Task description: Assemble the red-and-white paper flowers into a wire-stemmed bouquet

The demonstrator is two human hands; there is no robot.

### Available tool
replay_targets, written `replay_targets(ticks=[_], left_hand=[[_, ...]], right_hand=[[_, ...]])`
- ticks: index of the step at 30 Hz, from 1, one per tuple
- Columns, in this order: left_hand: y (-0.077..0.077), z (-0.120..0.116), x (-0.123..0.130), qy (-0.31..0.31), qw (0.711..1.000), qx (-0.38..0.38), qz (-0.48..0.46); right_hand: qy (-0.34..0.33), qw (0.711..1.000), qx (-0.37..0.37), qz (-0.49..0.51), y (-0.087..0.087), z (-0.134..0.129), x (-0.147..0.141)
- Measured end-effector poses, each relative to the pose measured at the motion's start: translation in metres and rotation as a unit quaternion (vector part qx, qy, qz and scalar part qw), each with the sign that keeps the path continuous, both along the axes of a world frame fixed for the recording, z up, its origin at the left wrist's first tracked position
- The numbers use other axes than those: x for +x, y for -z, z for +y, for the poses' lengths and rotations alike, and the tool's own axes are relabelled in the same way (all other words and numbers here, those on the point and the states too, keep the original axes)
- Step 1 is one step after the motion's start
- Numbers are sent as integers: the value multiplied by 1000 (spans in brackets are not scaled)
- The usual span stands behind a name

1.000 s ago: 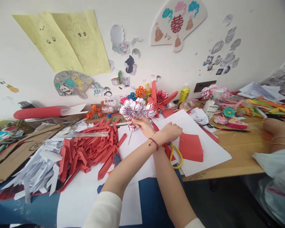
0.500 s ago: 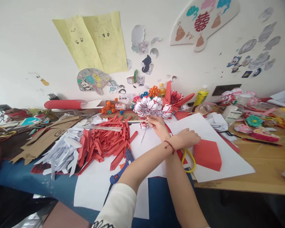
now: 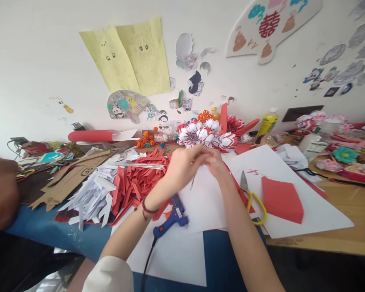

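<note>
Just in front of the paper flowers, my two hands meet with their fingers pinched together. My left hand (image 3: pixel 185 165) comes from the left, and its back hides whatever its fingertips hold. My right hand (image 3: pixel 215 163) is closed at the same spot, on a small red-and-white paper flower whose head is hidden behind my hands. Its thin wire stem (image 3: pixel 192 183) pokes out below them over white paper (image 3: pixel 205 202). Nearest to my left forearm lies a blue glue gun (image 3: pixel 172 217). Yellow-handled scissors (image 3: pixel 255 205) lie right of my right forearm.
Folded red strips (image 3: pixel 136 178) and white strips (image 3: pixel 94 192) are heaped at left, with wires (image 3: pixel 144 165) on top. Finished red-and-white flowers (image 3: pixel 203 132) stand behind. Red paper (image 3: pixel 282 198) lies at right on a white sheet. Another person's arm (image 3: pixel 1 194) rests at far left.
My left hand has left the right-hand sheet, where small red scraps now show, and has swung left to join my right hand. The view has shifted slightly, uncovering the scissors.
</note>
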State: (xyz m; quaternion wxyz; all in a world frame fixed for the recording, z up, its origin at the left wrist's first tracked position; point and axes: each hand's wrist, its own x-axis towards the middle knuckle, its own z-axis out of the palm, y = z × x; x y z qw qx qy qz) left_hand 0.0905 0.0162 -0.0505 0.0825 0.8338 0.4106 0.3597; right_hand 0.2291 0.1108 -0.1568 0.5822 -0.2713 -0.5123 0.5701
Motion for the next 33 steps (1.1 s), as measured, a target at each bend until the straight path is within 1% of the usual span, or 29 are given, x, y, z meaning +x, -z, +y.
replay_targets(ticks=[1, 2, 4, 6, 9, 11, 13, 19, 23, 26, 28, 30, 33], left_hand=[[5, 11, -13, -32, 999, -9, -3], [11, 20, -24, -48, 999, -22, 3], [26, 35, -39, -48, 998, -50, 5], [42, 45, -45, -18, 996, -92, -14], [62, 51, -45, 26, 990, -131, -52], [70, 53, -43, 54, 985, -150, -70], [75, 54, -42, 75, 982, -153, -76], [81, 53, -44, 97, 982, -137, -90], [83, 49, -44, 81, 986, -95, -112], [83, 47, -45, 80, 987, -81, -116], [80, 45, -45, 76, 987, -72, -119], [72, 42, -47, 72, 988, -65, -120], [53, 33, -52, 84, 987, -83, -113]], right_hand=[[1, 1000, 5, 9, -1, -1, 0], [2, 1000, 9, 17, -1, -2, 0], [5, 1000, 12, 26, -1, -2, -1], [7, 999, 15, 31, 0, -2, -1], [4, 999, 19, 32, 1, -1, -2], [4, 999, 22, 30, 1, -1, -2], [4, 999, 24, 25, 0, -1, -3], [-25, 999, 23, 8, -2, -4, -5], [-19, 999, 33, 2, -4, -6, -3], [-10, 999, 35, -6, -4, -6, -1], [-7, 999, 32, -11, -4, -6, 0], [-7, 999, 28, -18, -4, -6, 0], [-2, 999, 27, -30, -5, -6, -2]])
